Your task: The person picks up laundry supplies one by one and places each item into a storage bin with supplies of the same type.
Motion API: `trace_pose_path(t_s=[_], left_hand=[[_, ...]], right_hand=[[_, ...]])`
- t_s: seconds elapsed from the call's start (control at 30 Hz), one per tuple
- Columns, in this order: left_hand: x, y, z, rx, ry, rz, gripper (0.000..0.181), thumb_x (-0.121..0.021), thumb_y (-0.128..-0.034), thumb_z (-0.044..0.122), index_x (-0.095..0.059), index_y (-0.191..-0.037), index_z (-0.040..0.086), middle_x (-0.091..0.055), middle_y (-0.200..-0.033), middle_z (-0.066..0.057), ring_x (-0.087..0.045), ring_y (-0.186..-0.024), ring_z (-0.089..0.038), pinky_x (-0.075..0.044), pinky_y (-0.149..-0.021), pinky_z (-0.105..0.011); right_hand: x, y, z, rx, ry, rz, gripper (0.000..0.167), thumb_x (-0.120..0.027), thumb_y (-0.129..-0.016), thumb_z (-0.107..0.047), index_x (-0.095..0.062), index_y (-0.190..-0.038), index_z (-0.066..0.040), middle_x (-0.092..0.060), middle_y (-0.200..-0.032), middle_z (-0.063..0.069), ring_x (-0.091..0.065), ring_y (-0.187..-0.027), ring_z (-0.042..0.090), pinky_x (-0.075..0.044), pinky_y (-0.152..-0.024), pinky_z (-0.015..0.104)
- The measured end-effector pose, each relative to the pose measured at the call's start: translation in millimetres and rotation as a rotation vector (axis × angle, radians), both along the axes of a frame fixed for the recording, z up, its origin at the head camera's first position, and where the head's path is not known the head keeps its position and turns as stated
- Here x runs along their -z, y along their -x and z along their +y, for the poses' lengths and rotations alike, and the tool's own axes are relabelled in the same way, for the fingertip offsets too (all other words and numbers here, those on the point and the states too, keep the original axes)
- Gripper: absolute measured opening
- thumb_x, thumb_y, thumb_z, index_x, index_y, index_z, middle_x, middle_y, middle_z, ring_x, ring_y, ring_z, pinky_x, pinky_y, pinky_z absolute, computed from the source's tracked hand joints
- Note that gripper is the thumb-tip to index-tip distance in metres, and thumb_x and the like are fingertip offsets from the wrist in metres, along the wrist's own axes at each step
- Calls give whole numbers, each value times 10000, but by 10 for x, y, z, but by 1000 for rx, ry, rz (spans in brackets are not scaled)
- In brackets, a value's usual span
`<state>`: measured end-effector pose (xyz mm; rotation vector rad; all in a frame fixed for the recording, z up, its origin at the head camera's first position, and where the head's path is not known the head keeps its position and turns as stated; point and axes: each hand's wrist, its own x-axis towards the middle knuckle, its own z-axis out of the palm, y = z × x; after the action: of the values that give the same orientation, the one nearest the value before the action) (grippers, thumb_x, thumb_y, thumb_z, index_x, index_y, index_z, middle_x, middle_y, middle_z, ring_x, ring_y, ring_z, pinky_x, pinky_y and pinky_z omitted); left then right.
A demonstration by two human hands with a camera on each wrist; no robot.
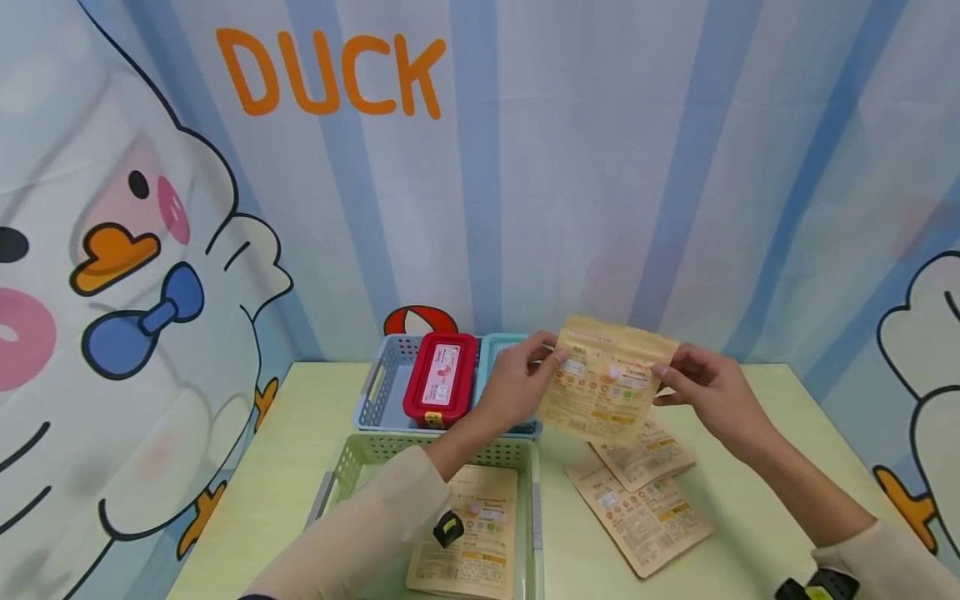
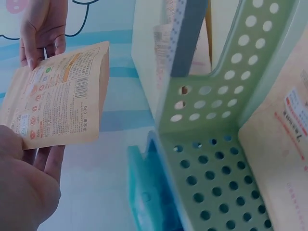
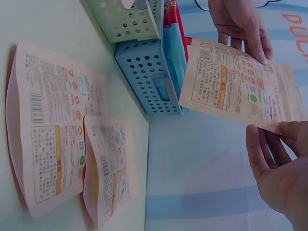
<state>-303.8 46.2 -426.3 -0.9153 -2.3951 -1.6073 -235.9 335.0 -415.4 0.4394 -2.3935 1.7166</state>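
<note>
A tan printed pouch (image 1: 603, 379) is held up above the table between both hands, its printed side toward the head view. My left hand (image 1: 519, 379) pinches its left edge, thumb in front and fingers behind. On the opposite edge, my right hand (image 1: 712, 398) pinches it the same way. Below the raised pouch, two similar pouches (image 1: 641, 517) lie overlapping on the table, also seen as pouches (image 3: 53, 134) in the right wrist view. Another pouch (image 1: 480, 533) lies in the green basket (image 1: 537, 500), partly hidden by my left sleeve.
Behind the green basket stands a blue basket (image 1: 375, 400) with a red-lidded box (image 1: 442, 379) and a turquoise-lidded container (image 1: 491, 346). A striped curtain (image 1: 570, 167) with duck drawings hangs at the table's (image 1: 300, 417) back edge.
</note>
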Motion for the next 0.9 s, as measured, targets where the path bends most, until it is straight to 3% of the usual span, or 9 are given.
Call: trace_pose_path(t_s=[0.17, 0.5, 0.77, 0.9], left_hand=[[-134, -52, -61, 2, 5, 13, 210, -579, -1113, 294, -679, -1235, 154, -765, -1127, -48, -759, -1002, -177, -609, -888, -318], [-364, -179, -233, -34, 53, 103, 223, -609, -1097, 297, -689, -1263, 172, -753, -1106, -7, -748, -872, -137, -605, -724, -277], [-445, -247, -397, -72, 62, 138, 180, -628, -1089, 268, -697, -1219, 166, -725, -1039, 24, -743, -841, -107, -605, -658, -285], [-481, -279, -460, -123, 72, 170, 209, -623, -1090, 245, -703, -1246, 130, -731, -1049, 10, -742, -849, -124, -606, -657, -277]], right_hand=[[-64, 7, -68, 25, 2, 34, 268, -627, -1091, -207, -612, -1031, 54, -677, -1039, 176, -732, -932, 210, -644, -795, 396], [-198, 11, -236, 34, 41, 47, 273, -632, -1087, -192, -598, -1032, 72, -679, -1066, 157, -737, -941, 201, -644, -801, 390], [-292, 17, -453, 40, 89, 56, 265, -652, -1074, -162, -605, -1015, 92, -664, -1068, 190, -739, -921, 208, -648, -783, 406], [-313, 29, -561, 54, 114, 64, 256, -664, -1065, -150, -619, -1014, 96, -674, -1063, 176, -738, -904, 210, -649, -772, 424]])
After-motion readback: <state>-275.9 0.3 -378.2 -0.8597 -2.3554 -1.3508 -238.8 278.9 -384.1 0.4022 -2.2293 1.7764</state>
